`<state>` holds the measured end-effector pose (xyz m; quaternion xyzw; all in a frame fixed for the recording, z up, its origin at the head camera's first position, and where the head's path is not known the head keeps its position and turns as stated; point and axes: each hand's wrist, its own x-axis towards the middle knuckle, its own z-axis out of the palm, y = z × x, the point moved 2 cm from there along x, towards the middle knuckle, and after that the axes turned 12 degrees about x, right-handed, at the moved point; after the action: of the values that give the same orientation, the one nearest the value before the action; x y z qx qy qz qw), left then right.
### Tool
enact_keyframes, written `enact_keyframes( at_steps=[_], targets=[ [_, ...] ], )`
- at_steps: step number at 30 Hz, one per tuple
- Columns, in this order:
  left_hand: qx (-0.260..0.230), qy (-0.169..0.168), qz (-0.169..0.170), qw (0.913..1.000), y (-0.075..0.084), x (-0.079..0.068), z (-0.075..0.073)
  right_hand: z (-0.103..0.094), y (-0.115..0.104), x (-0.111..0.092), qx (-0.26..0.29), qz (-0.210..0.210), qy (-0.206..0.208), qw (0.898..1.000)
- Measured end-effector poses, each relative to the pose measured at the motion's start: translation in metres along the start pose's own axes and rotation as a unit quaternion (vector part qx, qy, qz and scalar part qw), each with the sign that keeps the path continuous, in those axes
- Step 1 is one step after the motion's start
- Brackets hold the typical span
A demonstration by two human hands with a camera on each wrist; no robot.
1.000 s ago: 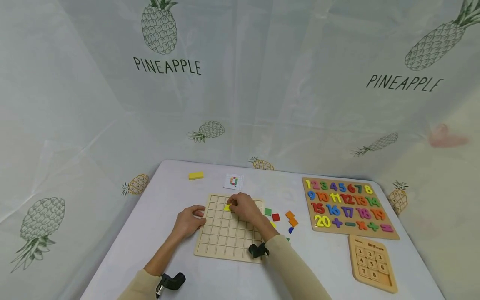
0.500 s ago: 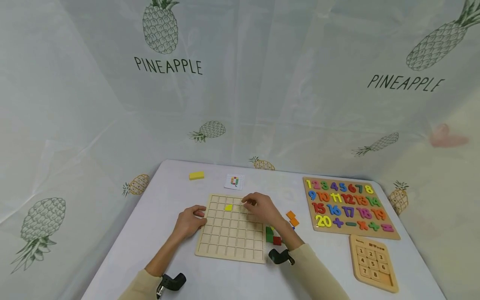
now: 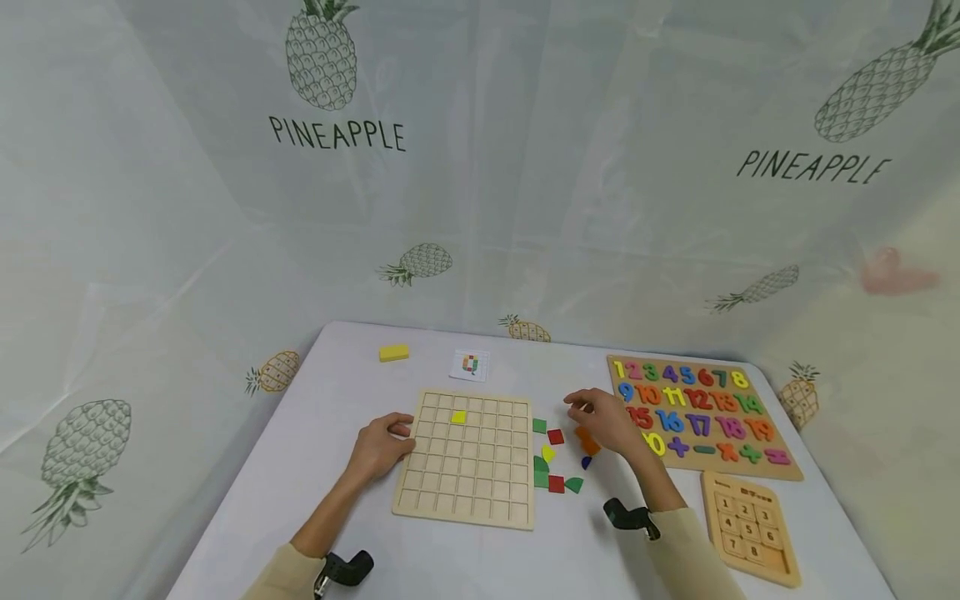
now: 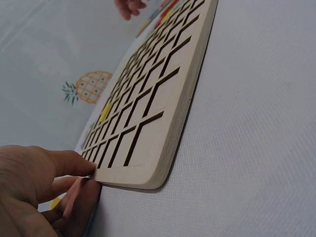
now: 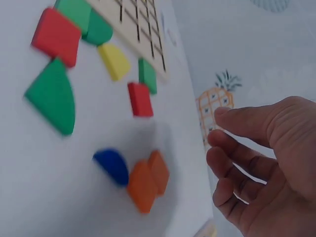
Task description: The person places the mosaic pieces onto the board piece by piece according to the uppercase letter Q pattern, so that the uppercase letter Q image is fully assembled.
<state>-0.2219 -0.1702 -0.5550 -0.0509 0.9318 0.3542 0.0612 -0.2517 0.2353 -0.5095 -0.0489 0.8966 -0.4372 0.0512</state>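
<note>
A square wooden grid board lies on the table, with one yellow square tile in a cell near its top. At the board's left edge, my left hand holds it; in the left wrist view the thumb touches the rim and the fingers curl beside it. My right hand hovers above the loose pieces, fingers loosely bent and nothing between them. Beneath and beside it are orange pieces, a blue half-round piece, a red square and a green tile.
More loose pieces lie right of the board, including a yellow piece and a green quarter-round. A pattern card and a yellow block lie behind. Rightward are a colourful number board and a wooden number puzzle.
My right hand has let go of the yellow tile, leaving it in the board, and moved right over the loose pieces. The left hand stays at the board's edge.
</note>
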Motion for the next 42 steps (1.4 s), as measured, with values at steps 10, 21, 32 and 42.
enact_keyframes(
  at_steps=[10,21,32,42],
  targets=[
    [-0.005,0.004,0.002,1.0,0.0,-0.001,-0.001,-0.008,0.022,-0.013,-0.047,0.025,-0.007,0.999],
    [-0.009,0.005,0.008,0.9999,0.001,-0.002,0.0,0.005,0.027,-0.014,-0.048,0.025,-0.007,0.999],
    [-0.013,0.008,0.016,0.9998,-0.001,-0.003,0.0,0.025,0.013,-0.012,-0.055,-0.014,-0.043,0.997],
    [-0.002,0.014,0.027,0.9995,-0.002,-0.002,-0.001,0.031,0.01,-0.011,-0.072,-0.027,-0.04,0.996]
  ],
)
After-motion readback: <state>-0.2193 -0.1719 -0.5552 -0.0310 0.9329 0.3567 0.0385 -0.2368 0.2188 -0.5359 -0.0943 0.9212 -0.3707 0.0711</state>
